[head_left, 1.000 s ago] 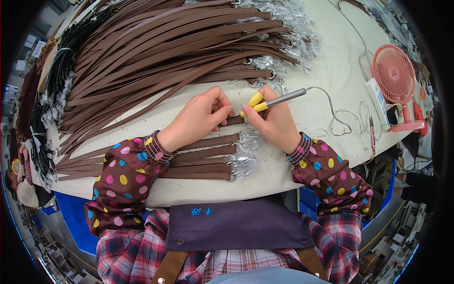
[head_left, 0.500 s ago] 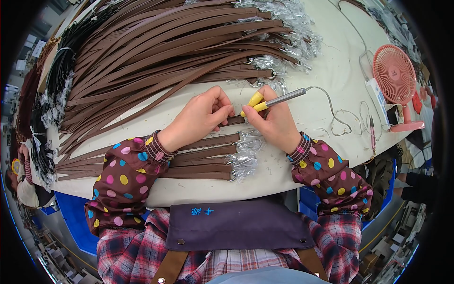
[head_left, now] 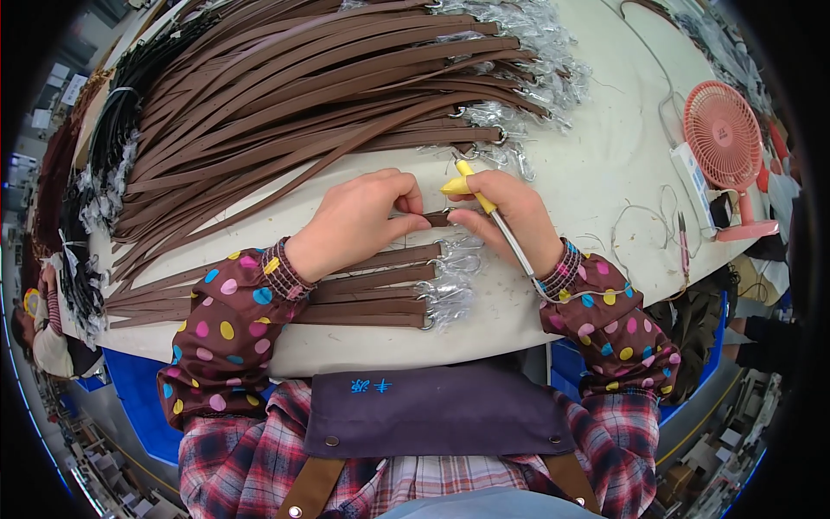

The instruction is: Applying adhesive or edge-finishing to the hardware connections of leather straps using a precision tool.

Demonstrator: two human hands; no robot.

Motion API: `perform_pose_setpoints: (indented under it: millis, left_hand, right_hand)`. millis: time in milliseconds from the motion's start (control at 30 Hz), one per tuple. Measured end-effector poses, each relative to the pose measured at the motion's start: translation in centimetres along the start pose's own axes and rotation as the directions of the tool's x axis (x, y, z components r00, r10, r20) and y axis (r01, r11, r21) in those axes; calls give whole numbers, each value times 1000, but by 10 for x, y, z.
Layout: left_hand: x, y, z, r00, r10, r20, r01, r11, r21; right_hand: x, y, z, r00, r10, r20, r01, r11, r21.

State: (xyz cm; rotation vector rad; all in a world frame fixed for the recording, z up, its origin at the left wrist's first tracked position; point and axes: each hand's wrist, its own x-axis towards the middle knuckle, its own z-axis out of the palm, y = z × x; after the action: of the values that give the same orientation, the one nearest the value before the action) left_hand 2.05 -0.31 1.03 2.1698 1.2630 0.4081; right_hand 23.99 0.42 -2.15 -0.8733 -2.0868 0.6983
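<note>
My left hand (head_left: pixel 367 216) is closed in a pinch on a brown strap (head_left: pixel 439 220) lying just above the table, its end between my two hands. In my right hand (head_left: pixel 514 216) is a corded pen-shaped tool (head_left: pixel 474 183) with a yellow front and a grey metal barrel. Its thin tip points up and away, while the barrel slants back across the palm. A yellow cover (head_left: pixel 456 186) sits on my right index finger, and the right thumb is by the strap's end. What metal fitting the strap carries there is mostly hidden.
Brown straps (head_left: pixel 328 86) with plastic-wrapped metal ends pile up at the far side. Several more straps (head_left: pixel 372 313) lie nearer me. Black straps (head_left: pixel 112 130) hang at the left. A pink fan (head_left: pixel 722 130), a white power strip (head_left: pixel 692 186) and a thin pink-handled tool (head_left: pixel 682 242) are at the right.
The pen-shaped tool has swung round in my right hand: its tip was at the strap and now points away, its barrel back toward my wrist. The cord has moved along.
</note>
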Motion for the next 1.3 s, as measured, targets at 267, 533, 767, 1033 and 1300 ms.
perform_pose_setpoints:
  millis: [267,533,767,1033,1300]
  left_hand:
    - [-16,-11,-4,955,208,-213,-160,962,222]
    - [-29,-8,4,945,307,-117,-198,816,542]
    - [-14,-7,6,996,80,-50,-81,997,-16]
    - [5,-1,7,996,53,67,-40,982,-182]
    - [0,-3,4,964,-194,181,253,880,-403]
  right_hand:
    - [3,0,-3,995,-22,97,21,1000,20]
    - [5,-2,-10,971,-219,99,233,961,-151]
    - [0,-2,-4,987,-128,95,134,989,-55]
    - [-1,-7,-3,969,241,-47,-178,820,544]
    - [1,-11,4,933,348,94,-346,792,503]
